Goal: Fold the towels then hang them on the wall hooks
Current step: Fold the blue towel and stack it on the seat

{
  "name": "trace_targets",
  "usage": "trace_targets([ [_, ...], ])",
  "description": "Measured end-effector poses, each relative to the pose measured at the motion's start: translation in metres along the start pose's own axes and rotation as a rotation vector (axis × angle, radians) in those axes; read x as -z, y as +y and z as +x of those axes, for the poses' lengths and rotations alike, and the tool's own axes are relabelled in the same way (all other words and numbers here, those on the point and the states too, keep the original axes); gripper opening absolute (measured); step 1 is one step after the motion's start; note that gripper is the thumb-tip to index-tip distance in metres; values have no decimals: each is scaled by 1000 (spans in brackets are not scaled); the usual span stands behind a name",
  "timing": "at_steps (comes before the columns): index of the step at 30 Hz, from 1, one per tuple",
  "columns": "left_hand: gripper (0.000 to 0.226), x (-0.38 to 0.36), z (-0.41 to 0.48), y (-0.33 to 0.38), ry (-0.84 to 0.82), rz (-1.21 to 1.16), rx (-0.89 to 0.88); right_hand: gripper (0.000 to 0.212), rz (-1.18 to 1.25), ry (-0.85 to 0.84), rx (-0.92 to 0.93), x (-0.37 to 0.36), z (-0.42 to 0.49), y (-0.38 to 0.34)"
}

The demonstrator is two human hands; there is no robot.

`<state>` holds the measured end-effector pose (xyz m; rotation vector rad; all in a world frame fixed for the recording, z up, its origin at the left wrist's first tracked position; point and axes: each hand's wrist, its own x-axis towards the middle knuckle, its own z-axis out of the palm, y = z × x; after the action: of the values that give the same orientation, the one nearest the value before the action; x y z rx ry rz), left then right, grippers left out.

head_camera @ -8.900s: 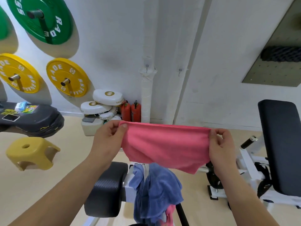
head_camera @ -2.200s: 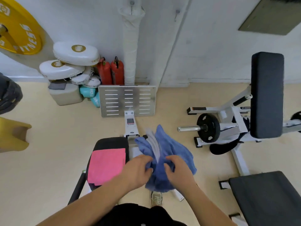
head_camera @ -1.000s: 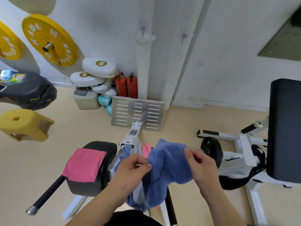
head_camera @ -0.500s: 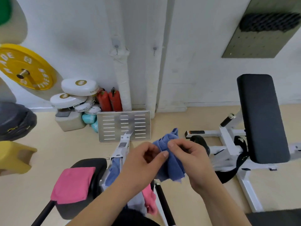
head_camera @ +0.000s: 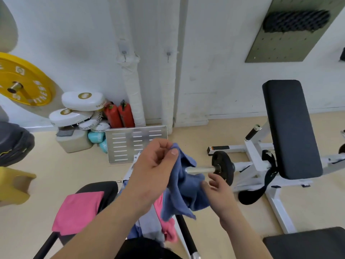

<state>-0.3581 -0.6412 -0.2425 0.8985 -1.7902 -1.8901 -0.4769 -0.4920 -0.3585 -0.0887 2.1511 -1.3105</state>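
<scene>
My left hand [head_camera: 155,165] pinches the top corner of a blue towel [head_camera: 183,191], which hangs crumpled in the air in front of me. My right hand [head_camera: 216,186] is lower, fingers spread and touching the towel's right side. A folded pink towel [head_camera: 78,212] lies on a black padded seat [head_camera: 100,189] at the lower left. More towels, pale blue [head_camera: 147,225] and pink [head_camera: 169,232], hang in a heap below my hands. Two small wall hooks [head_camera: 124,52] [head_camera: 168,54] sit on the white wall above.
A white weight bench with a black back pad [head_camera: 291,128] and a black plate [head_camera: 223,168] stands to the right. A metal footplate [head_camera: 136,144], red extinguishers [head_camera: 119,114], white pads [head_camera: 84,99], a yellow weight plate [head_camera: 24,81] and a yellow stool [head_camera: 13,184] lie left.
My hands have come apart: the left stays up with the blue towel's corner, the right has dropped down along the towel's edge. The towel hangs more open than before.
</scene>
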Motion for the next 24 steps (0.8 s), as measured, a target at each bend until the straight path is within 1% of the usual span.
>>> trace_targets([
  [2, 12, -3, 3, 12, -130, 165, -31, 48, 77, -74, 137, -2, -8, -11],
  [4, 13, -5, 5, 24, -256, 298, -94, 48, 161, -229, 299, -2, -14, -33],
  [6, 15, -4, 8, 36, -311, 377, -167, 44, 138, -295, 397, 0, -17, -51],
  [7, 16, -2, 10, 42, -314, 422, -212, 40, 112, -296, 424, 3, -16, -57],
  [8, 16, 2, 11, 48, -297, 470, -266, 32, 82, -290, 442, 5, -14, -62],
  [10, 16, 12, 16, 58, -209, 559, -402, 8, 19, -288, 433, 11, -10, -62],
  [12, 16, 23, 20, 64, -95, 596, -511, 19, -66, -318, 414, 15, -7, -54],
  [15, 13, 37, 26, 64, 86, 631, -577, 9, -156, -270, 442, 16, -6, -38],
  [16, 12, 42, 28, 64, 152, 666, -591, 15, -175, -233, 457, 16, -6, -32],
  [17, 9, 48, 31, 62, 215, 693, -588, 18, -186, -202, 467, 17, -7, -27],
  [19, 3, 61, 37, 59, 344, 755, -522, 10, -169, -170, 457, 19, -7, -20],
  [20, 9, 67, 39, 55, 404, 801, -467, 11, -166, -159, 442, 21, -7, -19],
  [21, 15, 74, 41, 49, 443, 857, -414, 18, -166, -144, 430, 23, -6, -18],
  [22, 19, 79, 41, 40, 460, 905, -375, 25, -165, -134, 416, 25, -7, -18],
  [24, 22, 81, 37, 24, 435, 905, -314, 28, -152, -129, 395, 27, -10, -22],
])
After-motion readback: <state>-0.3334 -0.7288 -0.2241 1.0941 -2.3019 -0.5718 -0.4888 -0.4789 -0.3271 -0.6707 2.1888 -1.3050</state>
